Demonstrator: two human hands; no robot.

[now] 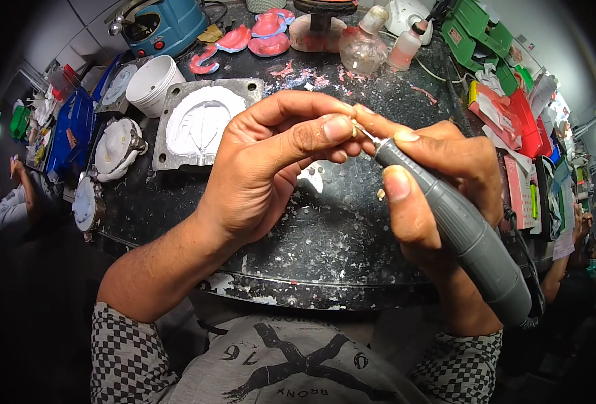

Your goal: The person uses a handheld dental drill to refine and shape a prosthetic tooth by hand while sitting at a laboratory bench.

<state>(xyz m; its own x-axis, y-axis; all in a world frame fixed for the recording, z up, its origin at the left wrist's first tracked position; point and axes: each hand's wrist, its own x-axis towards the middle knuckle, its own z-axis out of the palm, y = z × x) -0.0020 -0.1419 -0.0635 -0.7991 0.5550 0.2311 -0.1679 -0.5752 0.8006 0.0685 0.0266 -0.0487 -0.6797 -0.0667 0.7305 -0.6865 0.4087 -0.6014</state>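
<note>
In the middle, my left hand (251,168) pinches a tiny cream-coloured piece (354,130) between finger and thumb. My right hand (463,161) is closed around a grey rotary handpiece (473,259), whose thin bit meets or nearly meets the piece; exact contact is hard to see. Behind my left hand sits a square metal flask (165,156) filled with white plaster (203,121) bearing an arch-shaped hollow. Below my fingertips, small white bits (311,178) lie on the scuffed black bench (298,249).
Pink moulds (269,44), a glass burner (363,50), a bottle (405,47) and a blue machine (156,27) line the back. A white tub (151,86) and plaster-filled flasks (114,149) are left, red and green bins (523,118) right. Other people (15,202) are at both edges.
</note>
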